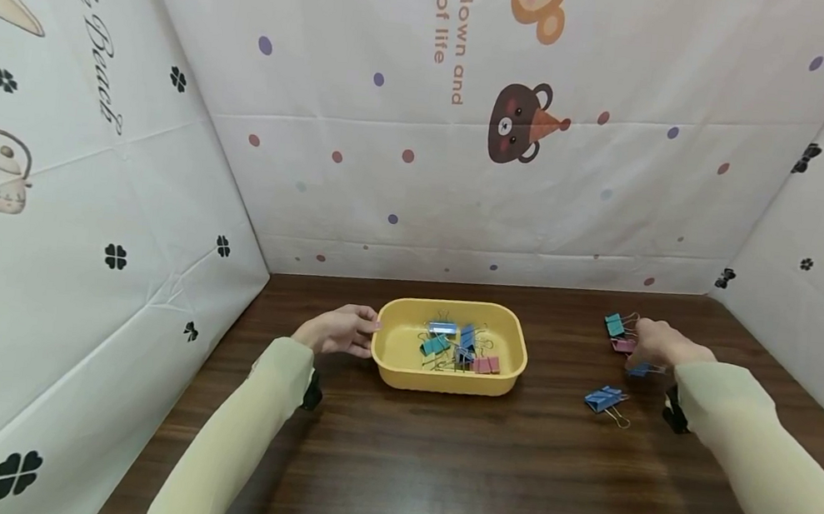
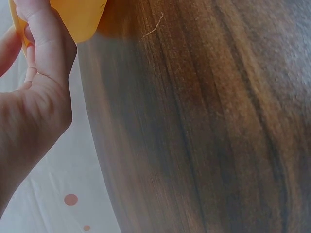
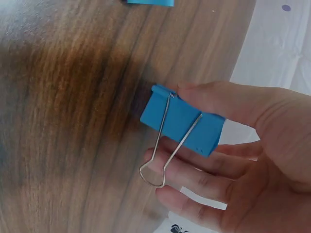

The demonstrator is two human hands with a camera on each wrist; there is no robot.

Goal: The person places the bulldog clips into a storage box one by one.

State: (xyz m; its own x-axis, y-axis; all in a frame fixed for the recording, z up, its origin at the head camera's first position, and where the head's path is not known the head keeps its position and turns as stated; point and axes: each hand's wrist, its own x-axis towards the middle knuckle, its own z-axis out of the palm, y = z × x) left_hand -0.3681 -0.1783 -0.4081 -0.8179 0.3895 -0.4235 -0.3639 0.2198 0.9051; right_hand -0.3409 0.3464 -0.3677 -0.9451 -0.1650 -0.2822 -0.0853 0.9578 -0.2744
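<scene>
My left hand (image 1: 344, 329) grips the left end of a yellow basket (image 1: 447, 384); in the left wrist view the rim runs between its thumb and fingers. Several binder clips in blue, teal and pink lie inside, among them a teal binder clip (image 1: 435, 345). At the right, my right hand (image 1: 666, 347) pinches a blue binder clip (image 3: 182, 119), thumb on its spine edge and fingers behind, with one wire handle facing the camera. Close by lie a teal binder clip (image 1: 614, 325) and a partly covered pink binder clip (image 1: 623, 345).
Another blue binder clip (image 1: 604, 399) lies on the dark wooden table (image 1: 435, 469), nearer than the right hand. White printed sheets (image 1: 357, 201) rise behind the table and at both sides.
</scene>
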